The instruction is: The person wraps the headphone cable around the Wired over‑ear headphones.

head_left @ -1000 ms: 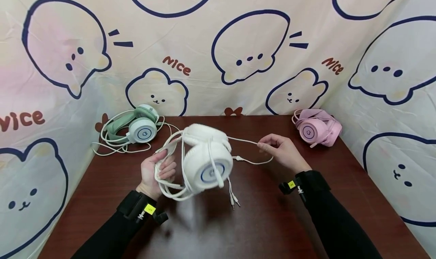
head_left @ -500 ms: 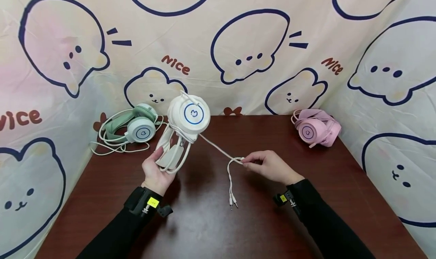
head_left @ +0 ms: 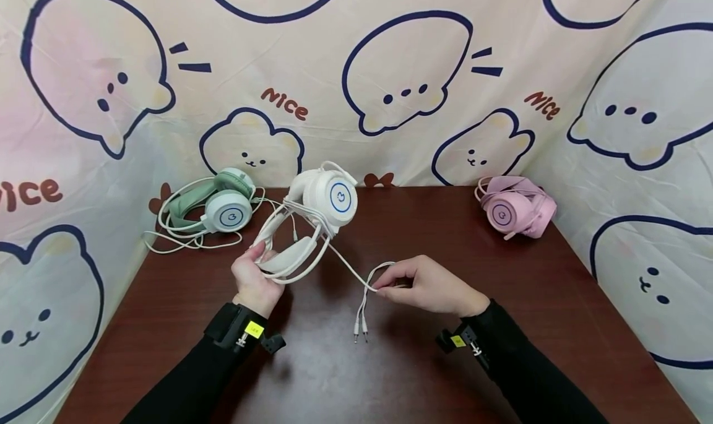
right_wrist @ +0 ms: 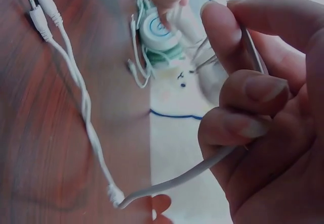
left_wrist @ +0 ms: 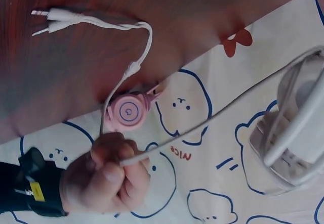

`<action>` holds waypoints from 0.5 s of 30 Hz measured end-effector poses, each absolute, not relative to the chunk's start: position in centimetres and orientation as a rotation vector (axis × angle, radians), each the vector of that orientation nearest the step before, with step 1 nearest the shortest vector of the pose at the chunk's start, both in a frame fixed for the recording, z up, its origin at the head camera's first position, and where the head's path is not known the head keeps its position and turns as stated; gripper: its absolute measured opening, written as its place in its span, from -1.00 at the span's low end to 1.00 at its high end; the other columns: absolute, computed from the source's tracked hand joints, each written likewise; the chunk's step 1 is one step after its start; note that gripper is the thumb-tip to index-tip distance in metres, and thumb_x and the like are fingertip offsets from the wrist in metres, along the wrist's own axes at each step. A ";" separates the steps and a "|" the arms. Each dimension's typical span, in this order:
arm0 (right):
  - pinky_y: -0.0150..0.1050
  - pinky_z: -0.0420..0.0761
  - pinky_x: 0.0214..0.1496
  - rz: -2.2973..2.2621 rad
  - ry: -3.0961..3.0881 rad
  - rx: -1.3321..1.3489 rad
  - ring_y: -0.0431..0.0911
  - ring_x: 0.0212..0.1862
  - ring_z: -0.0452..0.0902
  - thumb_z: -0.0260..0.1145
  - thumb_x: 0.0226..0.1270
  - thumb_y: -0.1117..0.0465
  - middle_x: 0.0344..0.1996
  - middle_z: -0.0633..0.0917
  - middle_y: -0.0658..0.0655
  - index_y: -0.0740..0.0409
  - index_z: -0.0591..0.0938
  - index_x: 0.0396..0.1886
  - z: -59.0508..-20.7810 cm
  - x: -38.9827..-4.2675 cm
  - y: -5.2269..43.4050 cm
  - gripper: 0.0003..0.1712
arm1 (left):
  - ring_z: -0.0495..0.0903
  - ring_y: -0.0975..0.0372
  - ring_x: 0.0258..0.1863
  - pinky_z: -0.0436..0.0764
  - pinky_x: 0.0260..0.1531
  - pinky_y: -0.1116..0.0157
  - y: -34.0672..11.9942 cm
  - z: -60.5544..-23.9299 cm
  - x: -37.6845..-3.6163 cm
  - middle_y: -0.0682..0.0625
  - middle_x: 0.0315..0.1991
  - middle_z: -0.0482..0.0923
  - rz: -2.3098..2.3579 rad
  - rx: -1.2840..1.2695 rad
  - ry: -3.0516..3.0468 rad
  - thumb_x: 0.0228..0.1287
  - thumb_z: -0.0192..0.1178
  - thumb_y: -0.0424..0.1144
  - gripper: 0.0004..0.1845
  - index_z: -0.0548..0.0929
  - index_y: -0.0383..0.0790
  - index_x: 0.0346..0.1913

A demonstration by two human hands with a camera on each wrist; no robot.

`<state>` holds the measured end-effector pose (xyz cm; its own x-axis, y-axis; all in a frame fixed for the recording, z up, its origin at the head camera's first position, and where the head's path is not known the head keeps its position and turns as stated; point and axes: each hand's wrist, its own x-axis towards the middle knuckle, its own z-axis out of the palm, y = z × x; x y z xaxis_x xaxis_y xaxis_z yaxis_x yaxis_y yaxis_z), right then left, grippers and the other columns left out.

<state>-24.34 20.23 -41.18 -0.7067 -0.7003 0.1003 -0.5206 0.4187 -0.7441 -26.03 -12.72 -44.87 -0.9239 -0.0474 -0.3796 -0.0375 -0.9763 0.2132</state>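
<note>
We have the tabletop [head_left: 401,374] as the work surface. We locate the white headphones [head_left: 320,201] above it, left of centre, ear cups away from the person. Relative to the preceding frames, the ear cups have swung to the right and lie slightly lower than half a second ago.

The mint-green headphones [head_left: 223,212] rest at the rear left; the pink headphones [head_left: 518,208] rest at the rear right.

The right hand [head_left: 431,288], now nearer the person and further left, pinches the cable [right_wrist: 172,184] between thumb and forefinger, the other fingers curled. The left hand [head_left: 256,283] grips the headband, fingers partly hidden behind it.

The cable runs nearly straight from headset to pinch; several turns wrap the headset. We judge that the shift leaves this run under control, with the turns in place. Beyond the pinch, the splitter [left_wrist: 132,69] and two jack plugs [right_wrist: 48,7] hang loose.
</note>
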 end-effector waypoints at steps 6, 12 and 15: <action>-0.36 0.63 -0.19 -1.178 2.428 -1.044 -0.26 -0.23 0.63 0.43 0.44 0.08 -0.23 0.80 -0.10 -0.30 0.80 -0.15 -40.3 -23.6 19.6 -0.88 | 0.11 0.28 -0.69 0.19 -0.56 0.42 -12.4 -45.3 -26.3 0.10 -0.65 0.09 -2.974 0.649 -0.504 0.58 -0.16 -0.37 -0.80 0.23 -0.10 -0.30; -0.35 0.63 -0.20 -1.235 2.402 -1.016 -0.23 -0.21 0.64 0.42 0.45 0.09 -0.20 0.81 -0.06 -0.29 0.80 -0.12 -39.8 -23.3 19.5 -0.87 | 0.08 0.29 -0.67 0.16 -0.55 0.43 -12.1 -45.4 -26.3 0.11 -0.64 0.09 -2.899 0.644 -0.695 0.53 -0.11 -0.42 -0.76 0.25 -0.10 -0.35; -0.34 0.60 -0.28 -1.250 2.430 -0.991 -0.20 -0.27 0.61 0.40 0.47 0.07 -0.26 0.80 -0.12 -0.31 0.79 -0.11 -39.3 -23.3 19.7 -0.88 | 0.09 0.29 -0.68 0.16 -0.54 0.43 -12.0 -45.3 -26.2 0.13 -0.67 0.09 -2.858 0.634 -0.845 0.50 -0.09 -0.42 -0.75 0.26 -0.09 -0.38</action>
